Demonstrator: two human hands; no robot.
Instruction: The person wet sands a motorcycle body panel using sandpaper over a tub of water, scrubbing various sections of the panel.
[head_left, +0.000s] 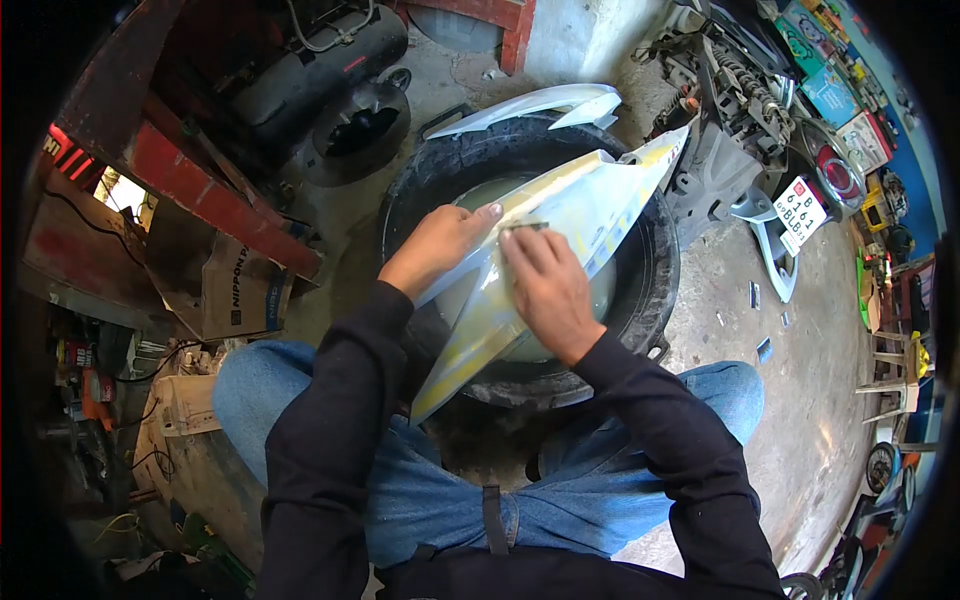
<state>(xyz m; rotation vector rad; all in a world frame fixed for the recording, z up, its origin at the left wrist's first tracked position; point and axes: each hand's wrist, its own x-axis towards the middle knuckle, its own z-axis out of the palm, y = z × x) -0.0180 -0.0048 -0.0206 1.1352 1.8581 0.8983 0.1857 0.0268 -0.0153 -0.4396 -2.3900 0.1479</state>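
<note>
A long pointed panel [590, 200], white and pale blue with yellow patches, lies slanted over a black tub [655, 285] with cloudy water [460, 305] inside. My left hand [440, 243] grips the panel's upper left edge, thumb on top and the other fingers hidden beneath. On the panel's face, my right hand [550, 290] presses a small dark greenish pad [527, 227] with bent fingertips; most of the pad is covered by the fingers. The two hands are close together but apart. A second white panel [530, 104] rests across the tub's far rim.
Motorcycle parts [745, 90] and a number plate [800, 213] are at the upper right. A pale curved part [778, 270] lies on the concrete floor. Left are a red metal frame [190, 180], a black tank [320, 75] and a cardboard box [235, 290].
</note>
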